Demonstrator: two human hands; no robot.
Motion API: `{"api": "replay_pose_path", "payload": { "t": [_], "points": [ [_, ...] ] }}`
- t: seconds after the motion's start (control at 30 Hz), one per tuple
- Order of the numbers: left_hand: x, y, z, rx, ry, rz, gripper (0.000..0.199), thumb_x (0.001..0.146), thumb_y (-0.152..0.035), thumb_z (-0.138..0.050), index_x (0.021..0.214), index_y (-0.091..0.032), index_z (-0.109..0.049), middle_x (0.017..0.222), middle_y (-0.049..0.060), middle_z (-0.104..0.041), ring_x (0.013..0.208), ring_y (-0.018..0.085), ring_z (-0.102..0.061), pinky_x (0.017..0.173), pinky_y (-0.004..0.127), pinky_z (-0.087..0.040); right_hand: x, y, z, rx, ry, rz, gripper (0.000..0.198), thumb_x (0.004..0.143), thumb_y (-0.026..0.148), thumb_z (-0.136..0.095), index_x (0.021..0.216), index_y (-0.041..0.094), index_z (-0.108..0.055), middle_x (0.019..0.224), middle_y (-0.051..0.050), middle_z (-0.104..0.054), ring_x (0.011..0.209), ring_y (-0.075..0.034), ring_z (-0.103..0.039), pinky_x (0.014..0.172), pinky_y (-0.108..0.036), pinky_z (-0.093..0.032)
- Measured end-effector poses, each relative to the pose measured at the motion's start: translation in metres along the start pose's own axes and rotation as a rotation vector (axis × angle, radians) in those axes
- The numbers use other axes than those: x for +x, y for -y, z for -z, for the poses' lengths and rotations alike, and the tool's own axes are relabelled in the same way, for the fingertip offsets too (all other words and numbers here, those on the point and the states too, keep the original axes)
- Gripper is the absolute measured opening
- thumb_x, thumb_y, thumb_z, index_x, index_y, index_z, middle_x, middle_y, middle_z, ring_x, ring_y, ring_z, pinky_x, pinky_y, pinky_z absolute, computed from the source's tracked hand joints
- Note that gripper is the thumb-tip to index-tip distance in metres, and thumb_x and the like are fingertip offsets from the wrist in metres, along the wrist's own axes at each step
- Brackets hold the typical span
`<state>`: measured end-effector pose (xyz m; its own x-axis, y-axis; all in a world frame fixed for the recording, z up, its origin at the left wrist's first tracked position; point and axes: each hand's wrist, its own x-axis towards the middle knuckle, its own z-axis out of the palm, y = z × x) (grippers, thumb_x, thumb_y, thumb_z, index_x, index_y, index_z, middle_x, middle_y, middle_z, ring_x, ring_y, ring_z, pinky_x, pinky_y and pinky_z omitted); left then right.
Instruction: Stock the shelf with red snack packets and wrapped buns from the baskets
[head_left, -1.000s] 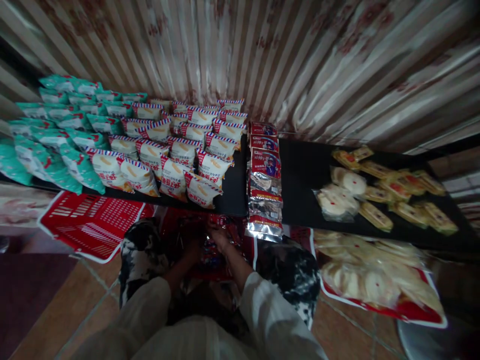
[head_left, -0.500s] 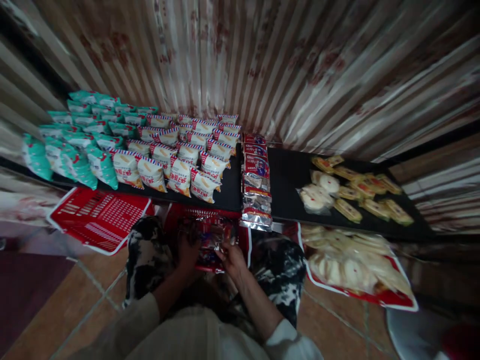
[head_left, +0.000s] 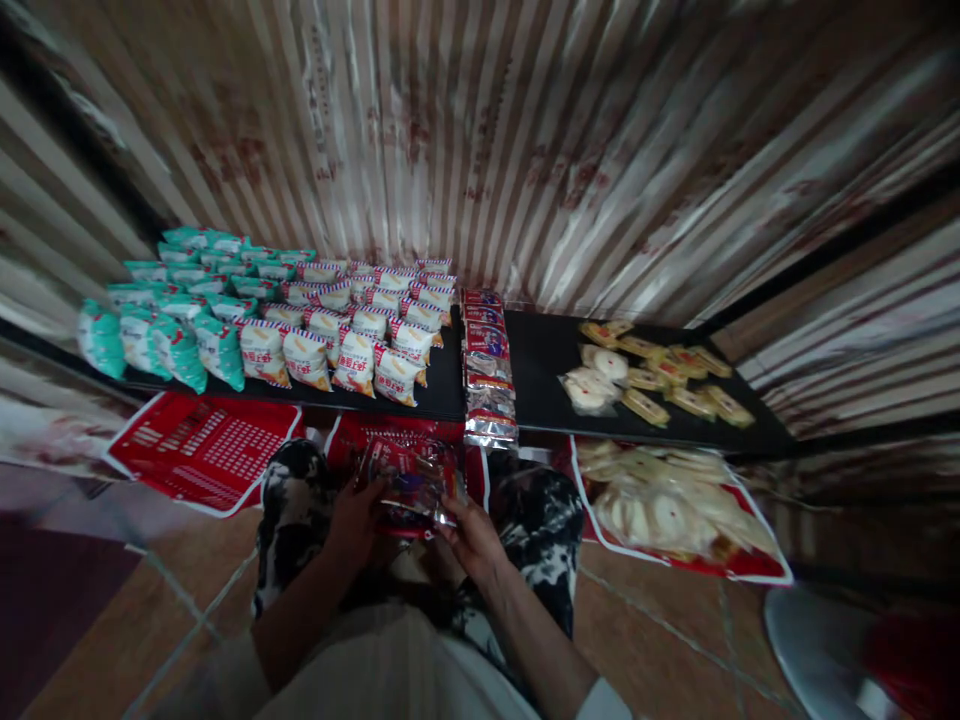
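Between my knees, my left hand (head_left: 355,518) and my right hand (head_left: 474,538) are closed on shiny red snack packets (head_left: 411,472), one hand at each side. How many packets they hold I cannot tell in the dim light. Below and behind the packets is a red basket (head_left: 346,432), mostly hidden by them. A column of similar red foil packets (head_left: 487,342) lies overlapping on the black shelf (head_left: 534,372) in front of me, its nearest packet reaching over the front edge.
Teal bags (head_left: 178,352) and white snack bags (head_left: 354,362) stand in rows on the shelf's left. White round packs (head_left: 592,388) and yellow packs (head_left: 679,368) lie at its right. A red basket (head_left: 202,450) sits low left; another basket (head_left: 786,572) holds pale packaged food. Striped curtain hangs behind.
Both hands have come up slightly from low in the basket, with the red packets now raised and showing more plainly between them. The view has shifted a little to the right.
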<state>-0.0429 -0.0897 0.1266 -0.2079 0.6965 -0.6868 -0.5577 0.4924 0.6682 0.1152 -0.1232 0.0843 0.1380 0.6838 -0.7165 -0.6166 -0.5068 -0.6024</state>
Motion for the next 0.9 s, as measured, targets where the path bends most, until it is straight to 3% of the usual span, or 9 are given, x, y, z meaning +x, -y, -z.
{"api": "replay_pose_path", "payload": {
  "t": [0.1,0.2,0.27,0.33,0.47,0.53,0.7,0.9],
  "points": [
    [-0.019,-0.014,-0.008,0.100,0.050,-0.071,0.021,0.059,-0.009,-0.070,0.077,-0.015,-0.059,0.061,-0.002,-0.064,0.051,0.011,-0.061,0.049,0.020,-0.051,-0.003,-0.004,0.008,-0.151,0.004,0.165,0.048,0.057,0.032,-0.076,0.102,0.022,-0.062,0.086,-0.003,-0.071,0.083,-0.022,-0.068,0.073,-0.035,-0.054],
    [-0.035,-0.024,-0.017,0.243,0.143,-0.161,0.028,0.058,-0.022,-0.074,0.081,-0.014,-0.060,0.061,-0.003,-0.065,0.051,0.012,-0.061,0.049,0.022,-0.051,-0.011,-0.001,0.012,-0.451,-0.014,0.522,0.064,0.062,0.034,-0.073,0.123,0.023,-0.054,0.113,-0.007,-0.066,0.107,-0.026,-0.061,0.096,-0.045,-0.046],
    [-0.044,-0.028,-0.025,0.318,0.191,-0.197,0.034,0.059,-0.030,-0.074,0.086,-0.014,-0.060,0.061,-0.002,-0.065,0.050,0.013,-0.061,0.049,0.023,-0.051,-0.022,0.005,0.012,-0.661,0.010,0.740,0.060,0.071,0.035,-0.067,0.128,0.023,-0.051,0.132,-0.008,-0.055,0.124,-0.025,-0.048,0.109,-0.046,-0.033],
    [-0.052,-0.029,-0.033,0.343,0.213,-0.206,0.038,0.059,-0.033,-0.074,0.089,-0.014,-0.060,0.061,-0.001,-0.066,0.050,0.013,-0.062,0.050,0.023,-0.052,-0.034,0.013,0.010,-0.798,0.116,0.855,0.055,0.080,0.034,-0.059,0.133,0.023,-0.048,0.141,-0.007,-0.046,0.133,-0.023,-0.038,0.113,-0.044,-0.027],
    [-0.063,-0.026,-0.050,0.299,0.253,-0.199,0.038,0.059,-0.031,-0.077,0.087,-0.015,-0.058,0.076,0.002,-0.069,0.060,0.013,-0.065,0.058,0.025,-0.055,-0.051,0.021,0.004,-0.896,0.279,0.899,0.070,0.076,0.031,-0.065,0.140,0.024,-0.039,0.146,-0.007,-0.039,0.136,-0.024,-0.032,0.113,-0.043,-0.029],
    [-0.067,-0.023,-0.057,0.289,0.287,-0.197,0.035,0.060,-0.031,-0.077,0.086,-0.015,-0.058,0.086,0.004,-0.069,0.067,0.014,-0.066,0.064,0.026,-0.056,-0.053,0.023,0.000,-0.852,0.242,0.893,0.073,0.071,0.029,-0.069,0.138,0.023,-0.042,0.144,-0.007,-0.042,0.134,-0.026,-0.036,0.112,-0.043,-0.030],
    [-0.068,-0.016,-0.072,0.380,0.399,-0.209,0.038,0.060,-0.031,-0.078,0.088,-0.015,-0.058,0.092,0.009,-0.070,0.088,0.020,-0.067,0.082,0.031,-0.052,-0.053,0.034,0.000,-0.512,0.088,0.772,0.037,0.077,0.033,-0.065,0.114,0.029,-0.065,0.121,-0.002,-0.064,0.116,-0.024,-0.056,0.106,-0.037,-0.038],
    [-0.070,-0.013,-0.081,0.465,0.536,-0.198,0.050,0.057,-0.031,-0.080,0.099,-0.015,-0.060,0.109,0.015,-0.065,0.102,0.024,-0.063,0.085,0.031,-0.050,-0.048,0.050,0.010,-0.376,0.043,0.668,0.033,0.074,0.045,-0.065,0.100,0.025,-0.070,0.102,-0.003,-0.071,0.097,-0.023,-0.063,0.089,-0.030,-0.048]
  ]
}}
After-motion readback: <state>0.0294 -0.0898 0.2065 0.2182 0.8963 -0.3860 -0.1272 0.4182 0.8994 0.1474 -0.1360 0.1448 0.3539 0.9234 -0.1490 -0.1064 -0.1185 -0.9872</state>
